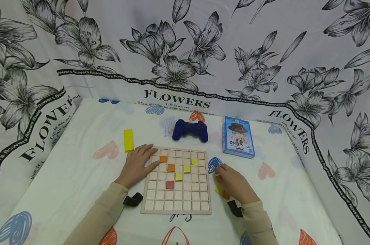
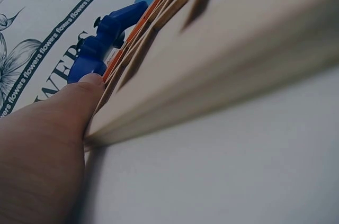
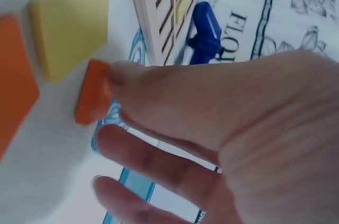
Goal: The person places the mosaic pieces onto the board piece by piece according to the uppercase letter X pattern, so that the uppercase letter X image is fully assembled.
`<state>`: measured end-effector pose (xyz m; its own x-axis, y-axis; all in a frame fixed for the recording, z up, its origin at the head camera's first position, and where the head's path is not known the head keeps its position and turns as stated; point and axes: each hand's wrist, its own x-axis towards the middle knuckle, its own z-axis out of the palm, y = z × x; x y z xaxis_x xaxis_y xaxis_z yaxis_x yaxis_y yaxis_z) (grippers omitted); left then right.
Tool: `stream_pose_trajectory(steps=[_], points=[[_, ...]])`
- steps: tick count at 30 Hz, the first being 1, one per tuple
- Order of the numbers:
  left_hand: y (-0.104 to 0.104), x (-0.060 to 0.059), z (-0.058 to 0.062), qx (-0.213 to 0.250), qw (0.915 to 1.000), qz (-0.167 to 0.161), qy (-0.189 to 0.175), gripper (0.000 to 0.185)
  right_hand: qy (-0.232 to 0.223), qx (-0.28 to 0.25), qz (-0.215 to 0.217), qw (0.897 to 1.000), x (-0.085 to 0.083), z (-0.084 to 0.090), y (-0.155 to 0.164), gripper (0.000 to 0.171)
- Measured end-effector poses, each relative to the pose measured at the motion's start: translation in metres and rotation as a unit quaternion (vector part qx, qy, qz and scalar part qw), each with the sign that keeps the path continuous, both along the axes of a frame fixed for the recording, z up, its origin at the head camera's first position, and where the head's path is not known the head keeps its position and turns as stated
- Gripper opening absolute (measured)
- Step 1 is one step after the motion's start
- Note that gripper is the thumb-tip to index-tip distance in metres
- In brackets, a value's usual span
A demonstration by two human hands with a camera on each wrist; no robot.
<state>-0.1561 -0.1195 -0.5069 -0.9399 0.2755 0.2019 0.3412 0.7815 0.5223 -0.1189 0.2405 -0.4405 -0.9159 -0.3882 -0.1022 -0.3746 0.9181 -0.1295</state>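
Note:
A wooden grid board [image 1: 174, 205] lies on the cloth, with two orange tiles [image 1: 163, 159], three yellow tiles [image 1: 187, 168] in a diagonal line and one red tile [image 1: 170, 184] in its squares. My left hand [image 1: 137, 165] rests at the board's upper left edge, fingers extended and thumb over the border. To the right of the board, my right hand [image 1: 234, 183] pinches an orange tile [image 3: 92, 92] between thumb and finger, the other fingers spread loosely. Beneath that hand lie a loose yellow tile [image 1: 218, 189] and another orange tile [image 1: 226, 195], partly covered in the head view.
Behind the board are a blue game controller [image 1: 190, 130] and a printed card [image 1: 169, 128] partly under it. A blue box [image 1: 238, 137] stands at the back right. Left of the board's top lies a yellow block [image 1: 128, 140]. A flower-printed curtain [image 1: 185, 51] encloses the back.

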Motion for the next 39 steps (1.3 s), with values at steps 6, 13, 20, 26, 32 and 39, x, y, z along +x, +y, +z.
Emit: stream_pose_trajectory(steps=[6,13,20,26,32,39], points=[[0.000,0.001,0.002,-0.006,1.0000,0.002,-0.002,0.059,-0.049,0.001,-0.029,0.998,0.000,0.004,0.003,0.021],[0.000,0.001,0.002,-0.005,1.0000,0.002,-0.002,0.059,-0.080,-0.007,-0.045,0.996,0.001,0.004,0.003,0.025],[-0.002,0.000,0.001,-0.007,1.0000,0.000,0.001,0.060,-0.072,-0.012,-0.046,0.996,0.003,0.003,0.003,0.026],[-0.002,-0.001,0.000,-0.005,1.0000,-0.001,0.003,0.060,-0.059,0.003,-0.040,0.997,0.003,0.005,0.001,0.026],[-0.001,-0.001,0.000,-0.011,0.9999,0.003,-0.006,0.060,-0.024,0.000,-0.022,0.999,0.006,0.014,-0.009,0.027],[0.001,0.001,0.003,-0.009,0.9999,0.004,-0.009,0.057,0.046,-0.015,0.060,0.997,0.011,0.022,-0.029,0.020]])
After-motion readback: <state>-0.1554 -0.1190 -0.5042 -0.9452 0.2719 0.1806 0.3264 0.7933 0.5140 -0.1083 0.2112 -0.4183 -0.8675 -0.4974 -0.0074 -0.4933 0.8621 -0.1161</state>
